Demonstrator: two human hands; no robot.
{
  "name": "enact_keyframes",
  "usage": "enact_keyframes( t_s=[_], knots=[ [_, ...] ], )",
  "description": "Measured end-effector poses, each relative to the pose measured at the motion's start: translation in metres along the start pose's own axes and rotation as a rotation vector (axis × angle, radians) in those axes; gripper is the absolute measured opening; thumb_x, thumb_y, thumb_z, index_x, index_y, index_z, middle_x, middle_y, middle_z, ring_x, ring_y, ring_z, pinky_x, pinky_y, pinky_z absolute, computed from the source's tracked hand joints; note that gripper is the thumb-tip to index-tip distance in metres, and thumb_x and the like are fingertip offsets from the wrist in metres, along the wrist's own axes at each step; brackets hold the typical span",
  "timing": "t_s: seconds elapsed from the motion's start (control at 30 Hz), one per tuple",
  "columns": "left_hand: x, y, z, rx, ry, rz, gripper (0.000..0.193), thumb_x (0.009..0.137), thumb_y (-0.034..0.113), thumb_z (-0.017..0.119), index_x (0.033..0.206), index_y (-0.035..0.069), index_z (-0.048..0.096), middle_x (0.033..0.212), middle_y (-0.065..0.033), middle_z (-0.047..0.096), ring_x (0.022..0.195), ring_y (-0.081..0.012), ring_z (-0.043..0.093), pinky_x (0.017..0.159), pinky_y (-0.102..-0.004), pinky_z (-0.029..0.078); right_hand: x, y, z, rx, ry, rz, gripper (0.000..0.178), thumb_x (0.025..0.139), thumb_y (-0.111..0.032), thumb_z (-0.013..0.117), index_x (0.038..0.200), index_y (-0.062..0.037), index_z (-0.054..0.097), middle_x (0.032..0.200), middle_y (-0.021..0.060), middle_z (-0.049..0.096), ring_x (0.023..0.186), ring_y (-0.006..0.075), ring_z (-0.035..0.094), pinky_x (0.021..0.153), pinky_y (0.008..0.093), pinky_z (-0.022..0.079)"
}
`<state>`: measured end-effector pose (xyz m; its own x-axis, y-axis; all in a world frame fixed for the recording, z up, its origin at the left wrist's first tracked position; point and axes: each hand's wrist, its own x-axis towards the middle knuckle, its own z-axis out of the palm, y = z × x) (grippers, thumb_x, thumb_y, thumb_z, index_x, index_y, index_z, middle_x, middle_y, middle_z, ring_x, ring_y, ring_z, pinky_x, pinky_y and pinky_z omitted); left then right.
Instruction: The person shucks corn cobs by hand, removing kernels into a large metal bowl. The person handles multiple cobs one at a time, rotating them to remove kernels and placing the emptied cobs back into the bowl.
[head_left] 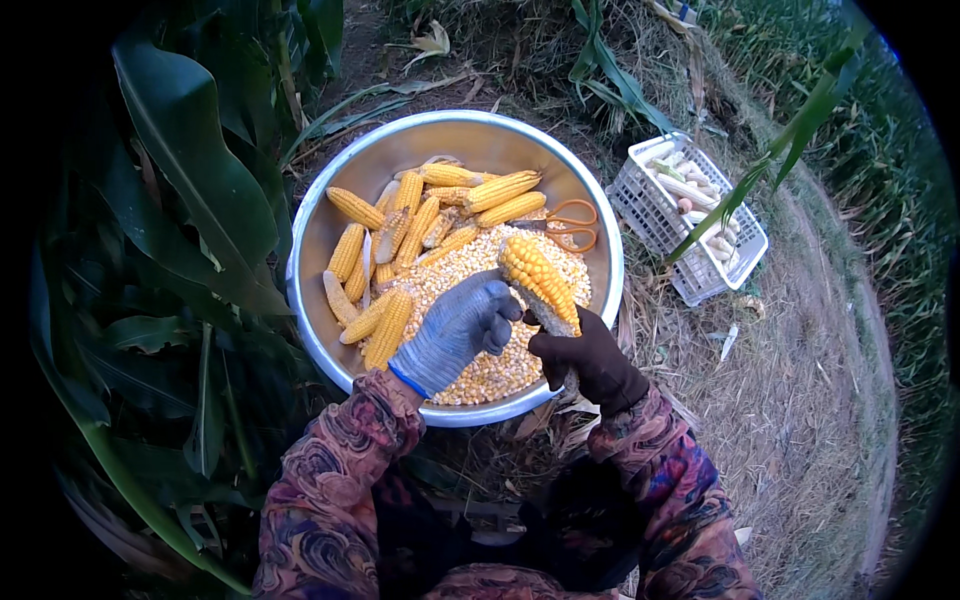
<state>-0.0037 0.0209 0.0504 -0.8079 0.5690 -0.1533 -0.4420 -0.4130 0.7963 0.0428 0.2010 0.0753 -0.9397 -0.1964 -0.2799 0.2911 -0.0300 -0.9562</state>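
My right hand [595, 365], in a dark brown glove, grips an ear of corn [538, 275] by its lower end. Yellow kernels cover the ear's upper part, while the part near my fingers looks stripped. Close beside it, my left hand [458, 325] in a grey glove has its fingers curled in; whatever lies inside them is hidden. Both hands are over a large metal basin [310, 310]. Loose corn kernels [470, 265] fill its near and right side, and several corn cobs [408, 230], some partly bare, lie at its left and back.
Orange-handled scissors [578, 232] rest in the basin at the right. Outside it, a white plastic basket [640, 200] holds pale cobs [695, 190]. Tall corn leaves [200, 170] crowd the left side, and a long green leaf [755, 180] hangs across the basket. Dry straw [780, 400] covers the ground at right.
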Motion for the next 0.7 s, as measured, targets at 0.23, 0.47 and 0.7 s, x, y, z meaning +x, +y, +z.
enact_keyframes(
  t_s=[0.23,0.47,0.7],
  knots=[
    [0.008,-0.004,-0.006,0.077,0.067,-0.01,0.026,0.09,0.031,0.048,0.091,0.005,0.051,0.072,-0.0011,0.052,0.055,-0.0058,0.049,0.049,-0.0186,0.041,0.008,0.006,0.002,-0.149,0.019,0.002,0.042,0.071,-0.013,0.068,0.107,0.0001,0.052,0.07,0.0033,0.056,0.047,0.0112,0.052,0.042,0.0221,0.041],
    [0.008,-0.006,-0.01,0.317,0.002,0.019,0.028,0.09,0.031,0.044,0.089,0.004,0.051,0.068,-0.0012,0.052,0.054,-0.0072,0.049,0.051,-0.0193,0.041,0.003,0.001,0.003,-0.334,0.101,0.059,0.043,0.07,-0.018,0.07,0.106,-0.0014,0.054,0.069,0.0004,0.054,0.051,0.0074,0.049,0.044,0.0214,0.039],
    [0.009,-0.017,0.002,0.291,0.165,0.008,0.023,0.088,0.025,0.043,0.09,0.004,0.051,0.057,-0.0002,0.049,0.048,-0.0081,0.048,0.047,-0.0208,0.041,0.003,0.011,0.003,-0.342,0.091,0.071,0.037,0.071,-0.016,0.068,0.102,-0.0007,0.055,0.068,0.0004,0.053,0.049,0.0085,0.049,0.043,0.0218,0.039]
  ],
)
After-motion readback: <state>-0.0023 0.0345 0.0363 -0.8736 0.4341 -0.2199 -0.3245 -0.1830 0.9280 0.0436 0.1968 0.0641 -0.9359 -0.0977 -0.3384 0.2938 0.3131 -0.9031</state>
